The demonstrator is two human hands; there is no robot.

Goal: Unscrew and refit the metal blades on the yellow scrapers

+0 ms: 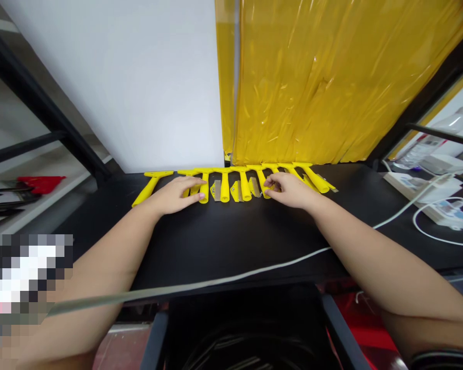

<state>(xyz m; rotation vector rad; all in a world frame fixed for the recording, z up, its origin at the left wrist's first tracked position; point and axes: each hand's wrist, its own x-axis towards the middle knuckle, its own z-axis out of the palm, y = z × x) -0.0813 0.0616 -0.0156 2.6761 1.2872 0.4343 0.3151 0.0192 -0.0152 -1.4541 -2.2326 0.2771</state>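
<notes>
Apparently aligning yellow scrapers (pixel 225 187) on counter (pixel 231 231) with left fingers (pixel 194 182) and right fingers (pixel 273 180) narrowed. Cannot tell if gripping. Calls next for gentle nudging.

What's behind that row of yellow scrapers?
Behind the yellow scrapers stand a white panel and a wrinkled yellow plastic sheet. Those two cover whatever lies farther back, so I can't tell.

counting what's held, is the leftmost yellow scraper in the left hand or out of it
Out: the scraper lies on the black table, to the left of the left hand, outside its grasp.
</notes>
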